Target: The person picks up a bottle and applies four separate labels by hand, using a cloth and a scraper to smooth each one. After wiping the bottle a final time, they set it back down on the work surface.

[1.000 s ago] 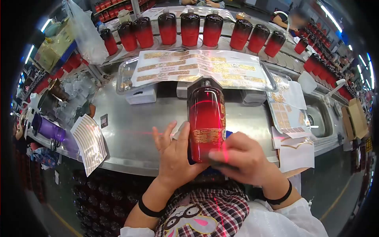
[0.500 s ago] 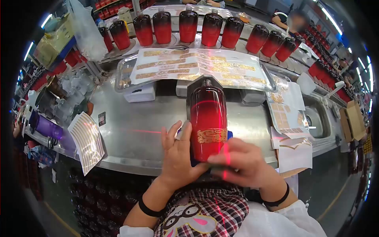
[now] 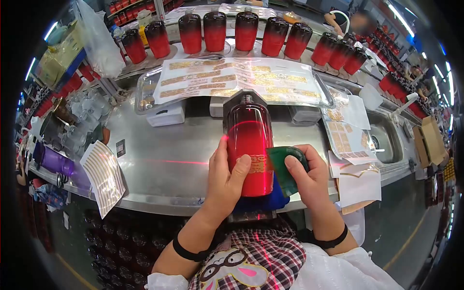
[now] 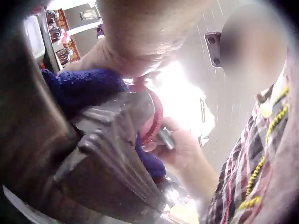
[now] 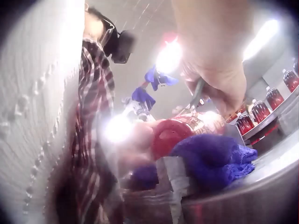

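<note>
A red bottle with a dark top [image 3: 249, 126] lies on its back on a blue cloth [image 3: 263, 200], neck pointing away. A gold patterned band [image 3: 259, 163] crosses its lower part. My left hand [image 3: 222, 181] grips the bottle's left side, the thumb lying on top beside the band. In my right hand [image 3: 313, 180] a green flat scraper [image 3: 284, 169] is pinched, thumb on its face, its edge right at the bottle's right side by the band. The right wrist view shows the bottle's round red base [image 5: 169, 137] over the bunched blue cloth [image 5: 212, 161].
A tray [image 3: 141, 99] with sheets of gold decals [image 3: 237, 82] stands behind the bottle. Beyond it runs a row of upright red bottles [image 3: 216, 34]. Striped sheets [image 3: 104, 176] overhang the bench at left. More decal sheets [image 3: 340, 140] and a sink [image 3: 386, 140] are at right.
My right hand has lifted the scraper from the bottle's lower end to beside the band. The left thumb has moved onto the bottle's top, and the bottle has turned. The row behind has shifted right.
</note>
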Demonstrator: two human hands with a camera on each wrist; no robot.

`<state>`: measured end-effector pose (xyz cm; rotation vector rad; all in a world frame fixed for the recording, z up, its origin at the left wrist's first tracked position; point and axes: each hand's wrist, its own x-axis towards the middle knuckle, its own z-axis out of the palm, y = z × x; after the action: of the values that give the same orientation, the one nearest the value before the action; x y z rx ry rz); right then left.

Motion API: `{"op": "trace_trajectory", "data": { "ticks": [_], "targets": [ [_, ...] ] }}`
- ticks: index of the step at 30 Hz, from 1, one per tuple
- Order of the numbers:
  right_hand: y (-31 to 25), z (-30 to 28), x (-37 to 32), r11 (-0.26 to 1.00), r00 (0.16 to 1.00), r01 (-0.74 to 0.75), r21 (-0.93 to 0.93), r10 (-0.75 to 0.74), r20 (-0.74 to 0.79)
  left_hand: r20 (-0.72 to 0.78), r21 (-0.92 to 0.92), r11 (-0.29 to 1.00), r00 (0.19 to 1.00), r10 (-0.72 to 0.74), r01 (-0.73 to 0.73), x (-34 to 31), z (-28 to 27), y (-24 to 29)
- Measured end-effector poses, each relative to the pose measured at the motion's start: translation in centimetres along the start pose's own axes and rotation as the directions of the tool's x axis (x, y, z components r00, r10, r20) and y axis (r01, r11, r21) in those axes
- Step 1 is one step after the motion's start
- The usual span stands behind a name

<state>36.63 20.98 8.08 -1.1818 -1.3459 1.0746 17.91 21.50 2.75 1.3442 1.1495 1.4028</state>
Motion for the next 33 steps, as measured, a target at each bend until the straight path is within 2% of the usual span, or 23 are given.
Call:
{"op": "trace_trajectory", "data": {
  "ticks": [8,11,14,17,20,23,26,27,30,33],
  "targets": [
    [-0.2,0.0,-0.3,0.999,1.000,0.008,0.031,-0.008,-0.003,0.056,-0.106,0.994,0.998,-0.023,0.029,0.6,-0.1,1.9],
    [0.1,0.2,-0.4,0.998,1.000,0.009,0.055,-0.009,-0.001,0.019,0.000,1.000,1.000,0.004,-0.004,0.6,0.1,0.8],
    [0.2,0.2,-0.4,0.999,1.000,0.011,0.049,-0.012,0.014,0.040,-0.034,0.999,0.999,-0.033,0.034,0.7,0.1,1.7],
    [0.1,0.2,-0.5,0.999,1.000,0.014,0.043,-0.015,0.018,0.004,0.061,0.997,0.999,-0.041,0.041,0.6,0.2,1.0],
    [0.2,0.3,-0.5,0.999,0.999,0.036,0.037,-0.037,0.022,0.025,0.082,0.996,0.999,-0.037,0.035,0.7,0.1,1.4],
    [0.0,0.1,-0.6,0.999,1.000,0.028,0.017,-0.028,0.000,-0.005,-0.127,0.989,0.997,-0.075,0.074,0.3,-0.2,1.2],
    [-0.3,-0.5,-0.6,0.999,1.000,0.008,0.035,-0.008,-0.012,-0.063,-0.186,0.982,0.998,0.027,-0.038,0.1,-1.6,2.0],
    [0.0,-0.6,-0.6,0.994,1.000,0.010,0.106,-0.009,-0.009,-0.021,-0.229,0.973,1.000,0.001,-0.006,0.0,-2.0,2.4],
    [0.2,-0.5,-0.5,0.993,1.000,0.001,0.116,0.000,-0.012,-0.003,-0.287,0.958,1.000,-0.014,0.012,0.2,-2.2,3.4],
    [-0.1,-0.6,-0.5,0.994,1.000,0.021,0.109,-0.021,-0.004,0.058,-0.313,0.941,0.992,-0.115,0.127,0.5,-2.6,5.1]
  ]
}}
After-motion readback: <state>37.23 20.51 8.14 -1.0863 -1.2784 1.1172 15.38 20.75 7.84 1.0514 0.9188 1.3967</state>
